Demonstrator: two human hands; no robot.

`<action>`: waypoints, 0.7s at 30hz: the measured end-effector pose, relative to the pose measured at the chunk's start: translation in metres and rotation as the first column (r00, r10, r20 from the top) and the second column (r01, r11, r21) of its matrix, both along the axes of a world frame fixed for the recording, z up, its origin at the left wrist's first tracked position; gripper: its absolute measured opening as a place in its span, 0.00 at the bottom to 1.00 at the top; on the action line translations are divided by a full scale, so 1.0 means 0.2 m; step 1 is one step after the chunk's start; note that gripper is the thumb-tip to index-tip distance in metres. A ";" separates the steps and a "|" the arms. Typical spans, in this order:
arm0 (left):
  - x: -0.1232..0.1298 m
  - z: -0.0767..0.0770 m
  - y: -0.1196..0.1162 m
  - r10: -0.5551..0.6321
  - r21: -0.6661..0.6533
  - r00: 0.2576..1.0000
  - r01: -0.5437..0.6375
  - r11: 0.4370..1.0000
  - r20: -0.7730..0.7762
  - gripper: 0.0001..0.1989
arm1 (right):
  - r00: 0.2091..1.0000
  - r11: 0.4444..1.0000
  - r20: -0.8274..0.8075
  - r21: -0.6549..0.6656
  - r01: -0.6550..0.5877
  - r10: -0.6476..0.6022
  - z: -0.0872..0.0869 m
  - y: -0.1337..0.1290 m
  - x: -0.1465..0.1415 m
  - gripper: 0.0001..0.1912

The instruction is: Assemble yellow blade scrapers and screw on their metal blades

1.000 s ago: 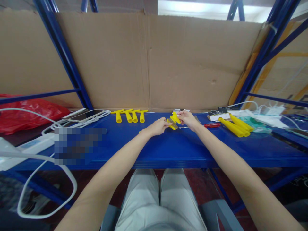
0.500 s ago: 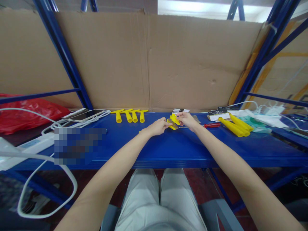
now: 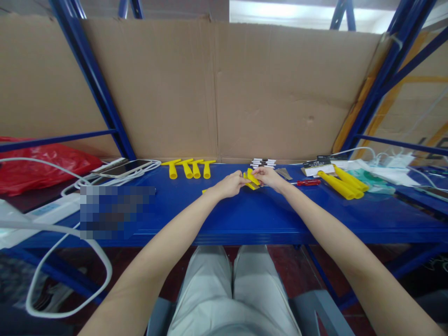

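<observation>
My left hand (image 3: pixel 231 184) pinches a yellow plastic scraper head piece (image 3: pixel 252 186) with a grey metal blade on it, just above the blue table. Opposite it, my right hand (image 3: pixel 268 178) has its fingertips closed on a second yellow plastic piece (image 3: pixel 251 175), which lies against the first. Fingers partly hide where the two meet. Behind my right hand lie a stack of white-and-black packets (image 3: pixel 263 163) and thin grey blades (image 3: pixel 284 173). A red-handled screwdriver (image 3: pixel 308 183) rests to the right, its shaft pointing toward my right hand.
Several yellow T-shaped scrapers (image 3: pixel 189 170) line the table's back edge. Yellow tubular handles (image 3: pixel 341 185) lie at the right beside a green-white plastic bag (image 3: pixel 376 179). White cables (image 3: pixel 147 168), a tablet-like device and a red bag (image 3: pixel 45 158) occupy the left. Cardboard (image 3: pixel 210 93) walls the back.
My right hand has brought its yellow piece slightly left and down onto the piece in my left hand. The blade is now more covered. My left hand is nearly still.
</observation>
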State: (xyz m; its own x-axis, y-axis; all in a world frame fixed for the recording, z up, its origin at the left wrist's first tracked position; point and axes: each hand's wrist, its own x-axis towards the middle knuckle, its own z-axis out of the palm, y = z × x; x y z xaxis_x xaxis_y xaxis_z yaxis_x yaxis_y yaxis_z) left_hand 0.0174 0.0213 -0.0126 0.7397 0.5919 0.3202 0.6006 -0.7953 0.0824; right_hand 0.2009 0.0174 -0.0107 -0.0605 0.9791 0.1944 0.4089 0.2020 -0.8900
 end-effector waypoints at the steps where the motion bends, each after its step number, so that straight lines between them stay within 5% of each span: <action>1: 0.00 0.00 0.00 0.000 0.000 1.000 0.000 1.000 -0.001 0.18 | 0.998 0.999 0.057 0.037 0.005 -0.007 -0.01 0.01 0.00 0.07; 7: 0.00 0.01 -0.02 0.033 -0.001 0.999 -0.033 0.999 -0.016 0.17 | 0.905 0.950 0.422 0.298 -0.095 -0.042 -0.01 0.01 -0.01 0.09; 16: 0.00 0.01 -0.04 0.092 0.043 0.995 -0.090 0.995 -0.027 0.18 | 0.746 0.912 0.660 0.249 -0.326 0.086 0.04 -0.04 -0.02 0.12; 21: 0.00 0.02 -0.05 0.114 0.057 0.993 -0.113 0.992 -0.013 0.20 | 0.603 0.912 0.793 0.303 -0.276 -0.081 0.04 -0.07 -0.05 0.13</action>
State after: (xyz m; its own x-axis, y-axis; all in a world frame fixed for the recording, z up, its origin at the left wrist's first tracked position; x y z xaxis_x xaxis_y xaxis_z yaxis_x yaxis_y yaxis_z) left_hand 0.0177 0.0112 -0.0096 0.6740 0.6537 0.3440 0.6881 -0.7250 0.0295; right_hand 0.1908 0.0030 -0.0033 -0.4517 0.8201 0.3513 0.8571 0.5082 -0.0843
